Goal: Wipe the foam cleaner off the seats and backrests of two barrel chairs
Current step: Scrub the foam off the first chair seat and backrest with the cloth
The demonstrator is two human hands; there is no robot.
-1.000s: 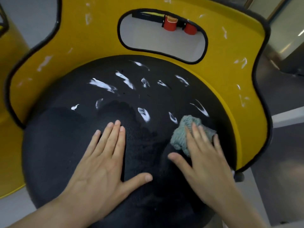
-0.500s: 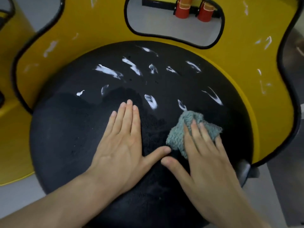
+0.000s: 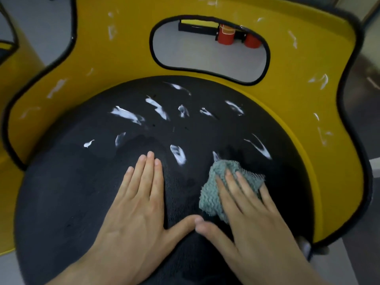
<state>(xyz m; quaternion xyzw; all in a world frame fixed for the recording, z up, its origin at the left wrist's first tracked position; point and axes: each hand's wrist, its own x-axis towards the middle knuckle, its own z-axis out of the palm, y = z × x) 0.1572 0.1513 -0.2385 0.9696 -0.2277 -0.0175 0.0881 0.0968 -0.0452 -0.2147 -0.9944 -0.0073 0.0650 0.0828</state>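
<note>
Barrel chair (image 3: 127, 58), yellow with black edging, fills the view and is seen from above. Its backrest (image 3: 308, 58) is flecked with thin white smears on both wings and around the oval cutout. The domed black seat (image 3: 61, 192) is marked with foam streaks (image 3: 127, 115) across its far half, while the near half looks damp and free of white. Part of a second yellow chair (image 3: 12, 64) is seen at the left edge.

The left hand (image 3: 133, 212) is laid flat on the seat, fingers straight and pressed together, thumb spread wide; nothing is held by it. The right hand (image 3: 253, 219) is pressed flat on a bunched grey-green cloth (image 3: 211, 194), fingers straight and slightly parted, the thumb tip beside the left thumb tip. The cloth's far edge lies just beside one short streak.

The seat is judged about half wiped and the backrest not yet begun. Because the cloth is only pressed on and not gripped, it could be left behind or rolled up on a fast push. Foam could be smeared thin rather than lifted if the same soiled face is used throughout. The long streak near the right seam, and the faint backrest flecks, could easily be missed.
</note>
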